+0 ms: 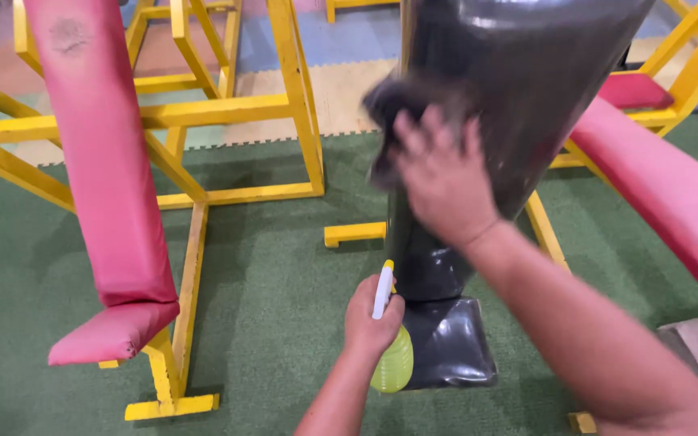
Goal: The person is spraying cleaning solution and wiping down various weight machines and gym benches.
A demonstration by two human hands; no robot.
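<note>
My right hand [442, 178] presses a dark cloth [389, 109] against the sloped black padded backrest [519, 89] of a gym bench; the hand and cloth are blurred by motion. Lower down, my left hand [372, 319] grips a yellow-green spray bottle [393, 363] with a white and yellow nozzle pointing up, close beside the bench's black seat pad [450, 343].
A pink padded bench [107, 169] on a yellow steel frame [228, 105] stands to the left. Another pink pad [664, 190] runs along the right. Green turf floor [268, 282] lies below, with coloured foam mats farther back.
</note>
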